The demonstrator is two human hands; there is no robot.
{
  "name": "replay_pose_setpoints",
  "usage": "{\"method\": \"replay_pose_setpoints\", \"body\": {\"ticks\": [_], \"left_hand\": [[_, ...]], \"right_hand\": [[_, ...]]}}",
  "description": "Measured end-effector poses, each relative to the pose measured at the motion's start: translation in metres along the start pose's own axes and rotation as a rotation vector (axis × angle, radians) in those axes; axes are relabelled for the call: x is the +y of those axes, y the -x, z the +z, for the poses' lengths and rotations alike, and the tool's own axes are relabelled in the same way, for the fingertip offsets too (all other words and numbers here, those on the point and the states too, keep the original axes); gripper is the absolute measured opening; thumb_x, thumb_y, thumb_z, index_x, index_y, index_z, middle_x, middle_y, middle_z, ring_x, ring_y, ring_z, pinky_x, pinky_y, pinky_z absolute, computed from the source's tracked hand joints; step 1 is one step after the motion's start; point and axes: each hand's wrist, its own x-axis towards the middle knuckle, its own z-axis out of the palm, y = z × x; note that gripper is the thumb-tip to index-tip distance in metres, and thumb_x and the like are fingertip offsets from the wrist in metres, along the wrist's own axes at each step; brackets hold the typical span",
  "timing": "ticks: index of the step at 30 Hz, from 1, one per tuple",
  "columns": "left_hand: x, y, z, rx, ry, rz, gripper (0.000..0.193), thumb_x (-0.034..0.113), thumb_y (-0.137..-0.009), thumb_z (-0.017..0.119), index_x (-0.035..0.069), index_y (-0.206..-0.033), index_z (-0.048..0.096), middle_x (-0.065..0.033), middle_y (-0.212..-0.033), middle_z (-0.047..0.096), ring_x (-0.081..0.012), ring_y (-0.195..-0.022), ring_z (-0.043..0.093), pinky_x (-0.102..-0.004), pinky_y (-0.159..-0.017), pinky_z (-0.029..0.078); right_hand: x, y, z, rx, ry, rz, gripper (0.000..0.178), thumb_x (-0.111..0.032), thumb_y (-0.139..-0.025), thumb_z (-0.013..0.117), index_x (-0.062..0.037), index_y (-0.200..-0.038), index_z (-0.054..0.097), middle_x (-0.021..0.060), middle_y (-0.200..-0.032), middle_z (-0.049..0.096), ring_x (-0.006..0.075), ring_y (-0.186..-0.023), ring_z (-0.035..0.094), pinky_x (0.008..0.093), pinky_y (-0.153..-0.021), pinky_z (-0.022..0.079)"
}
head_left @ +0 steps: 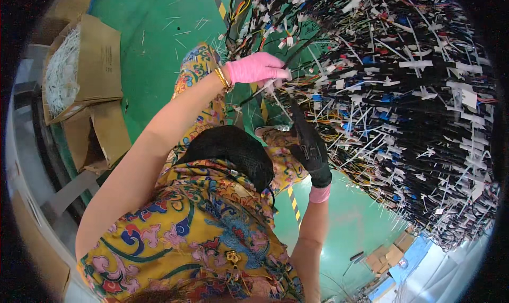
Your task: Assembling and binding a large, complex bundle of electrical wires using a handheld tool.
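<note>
My left hand [256, 69], in a pink glove, has its fingers closed on a black wire bundle [253, 97] with a white piece at the fingertips. From there a thin white cable tie [283, 106] slants down toward my right hand [308, 146]. That hand wears a black glove over a pink one, and its fingers are closed around the tie's lower end, partly hidden. Just right of both hands hangs a dense mass of wire harnesses [392, 107], black with white, blue and red connectors and many white tie tails.
An open cardboard box [98, 59] full of white strips stands on the green floor [143, 17] at left, an empty-looking carton [108, 133] below it. White strips lie scattered on the floor. A black mesh item [230, 149] rests on my lap. Flattened cardboard [389, 256] lies at lower right.
</note>
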Motion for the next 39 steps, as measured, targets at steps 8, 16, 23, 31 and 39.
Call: {"method": "replay_pose_setpoints", "body": {"ticks": [8, 16, 23, 31, 39], "left_hand": [[0.002, 0.003, 0.0, -0.036, -0.202, 0.119, 0.042, 0.044, -0.097, 0.046, 0.008, -0.101, 0.069, -0.0048, -0.071, 0.052, -0.0105, -0.058, 0.054, -0.0263, -0.053, 0.047], [-0.001, 0.002, 0.012, -0.001, -0.187, 0.135, 0.042, 0.043, -0.096, 0.048, 0.007, -0.091, 0.069, -0.0048, -0.063, 0.051, -0.0116, -0.054, 0.053, -0.028, -0.052, 0.046], [-0.006, 0.003, 0.013, 0.02, -0.142, 0.092, 0.041, 0.043, -0.096, 0.047, 0.009, -0.088, 0.069, -0.0031, -0.059, 0.051, -0.0125, -0.051, 0.053, -0.0287, -0.053, 0.046], [0.0, 0.009, 0.007, -0.063, -0.078, 0.124, 0.042, 0.044, -0.096, 0.047, 0.008, -0.095, 0.07, -0.0027, -0.067, 0.052, -0.0109, -0.057, 0.053, -0.0266, -0.054, 0.047], [-0.001, 0.008, 0.001, -0.082, -0.11, 0.133, 0.042, 0.043, -0.097, 0.047, 0.008, -0.097, 0.071, -0.0019, -0.068, 0.052, -0.0093, -0.061, 0.053, -0.0249, -0.054, 0.049]], "right_hand": [[-0.046, -0.041, -0.035, -0.081, 0.103, -0.253, 0.054, -0.01, -0.077, 0.074, -0.0029, -0.127, 0.054, 0.0145, -0.119, 0.062, 0.0318, -0.106, 0.059, 0.0384, -0.093, 0.045], [-0.039, -0.037, -0.036, -0.14, -0.228, 0.07, 0.062, -0.032, -0.068, 0.079, -0.0049, -0.12, 0.06, 0.0155, -0.12, 0.061, 0.036, -0.109, 0.057, 0.043, -0.095, 0.043], [-0.069, -0.061, -0.056, -0.2, 0.013, -0.133, 0.056, -0.029, -0.071, 0.076, -0.0053, -0.119, 0.061, 0.0146, -0.118, 0.062, 0.0327, -0.101, 0.061, 0.0404, -0.089, 0.047], [-0.056, -0.065, -0.057, -0.377, -0.189, -0.267, 0.06, -0.015, -0.077, 0.076, -0.0017, -0.131, 0.051, 0.0183, -0.127, 0.056, 0.0342, -0.115, 0.054, 0.0399, -0.099, 0.042], [-0.027, -0.036, -0.043, -0.185, 0.167, -0.332, 0.061, -0.017, -0.078, 0.077, -0.0023, -0.131, 0.051, 0.0162, -0.124, 0.059, 0.0304, -0.115, 0.056, 0.0384, -0.098, 0.043]]}}
